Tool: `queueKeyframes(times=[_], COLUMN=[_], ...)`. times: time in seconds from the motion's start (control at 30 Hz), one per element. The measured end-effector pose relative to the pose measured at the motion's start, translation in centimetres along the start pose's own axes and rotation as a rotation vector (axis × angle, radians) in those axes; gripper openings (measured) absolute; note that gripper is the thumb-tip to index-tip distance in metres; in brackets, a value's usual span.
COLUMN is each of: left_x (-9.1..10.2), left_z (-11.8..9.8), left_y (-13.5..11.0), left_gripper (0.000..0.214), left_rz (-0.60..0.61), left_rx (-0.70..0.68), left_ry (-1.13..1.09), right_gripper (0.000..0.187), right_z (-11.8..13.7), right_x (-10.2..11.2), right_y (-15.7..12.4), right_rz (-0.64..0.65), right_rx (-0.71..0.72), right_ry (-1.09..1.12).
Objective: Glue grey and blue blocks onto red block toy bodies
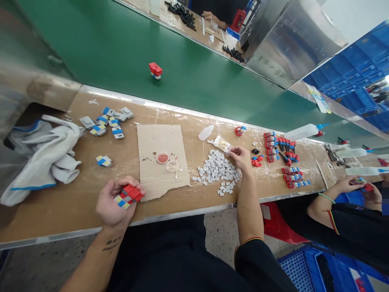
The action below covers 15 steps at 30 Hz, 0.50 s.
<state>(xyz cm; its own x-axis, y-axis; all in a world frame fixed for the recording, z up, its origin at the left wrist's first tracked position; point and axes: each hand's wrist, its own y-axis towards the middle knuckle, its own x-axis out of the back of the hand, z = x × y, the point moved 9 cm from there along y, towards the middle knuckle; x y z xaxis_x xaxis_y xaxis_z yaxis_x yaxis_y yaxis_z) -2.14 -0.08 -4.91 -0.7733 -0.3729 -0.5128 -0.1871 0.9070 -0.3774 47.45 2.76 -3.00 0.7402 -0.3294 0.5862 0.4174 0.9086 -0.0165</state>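
Note:
My left hand (pixel 114 202) is wrapped round a red plastic toy part (pixel 131 193) with a white, blue and yellow end. The fingers of my right hand (pixel 241 159) pinch the right end of a clear bag of cotton swabs (pixel 223 144); whether they also grip a single swab is hidden. Just below that bag lies a heap of small light-grey plastic pieces (pixel 217 168). Between my hands, a cardboard sheet (pixel 159 136) carries a small cup of red liquid (pixel 162 158), a second clear cup (pixel 172 166) and a used cotton swab (pixel 176 172).
Grey, blue and yellow parts (pixel 109 121) and white gloves (pixel 57 150) lie at left. Rows of red-and-blue assemblies (pixel 271 147) and bottles (pixel 304 132) are at right. One red part (pixel 156 70) sits on the green belt (pixel 112 52). A co-worker's hands (pixel 349 184) hold a part at far right.

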Motion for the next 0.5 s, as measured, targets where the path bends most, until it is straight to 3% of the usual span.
queueKeyframes(times=[0.33, 0.5], left_x=[0.0, 0.2], left_z=[-0.2, 0.1], left_y=[0.1, 0.1], left_gripper=[0.035, 0.04], left_rz=[-0.008, -0.02], left_rx=[-0.009, 0.009], left_ry=[0.0, -0.005], right_gripper=[0.027, 0.019], right_z=[2.2, 3.1], right_x=[-0.5, 0.6], right_y=[-0.6, -1.5], right_rz=[-0.077, -0.179], right_rx=[0.074, 0.118], right_ry=[-0.148, -0.21])
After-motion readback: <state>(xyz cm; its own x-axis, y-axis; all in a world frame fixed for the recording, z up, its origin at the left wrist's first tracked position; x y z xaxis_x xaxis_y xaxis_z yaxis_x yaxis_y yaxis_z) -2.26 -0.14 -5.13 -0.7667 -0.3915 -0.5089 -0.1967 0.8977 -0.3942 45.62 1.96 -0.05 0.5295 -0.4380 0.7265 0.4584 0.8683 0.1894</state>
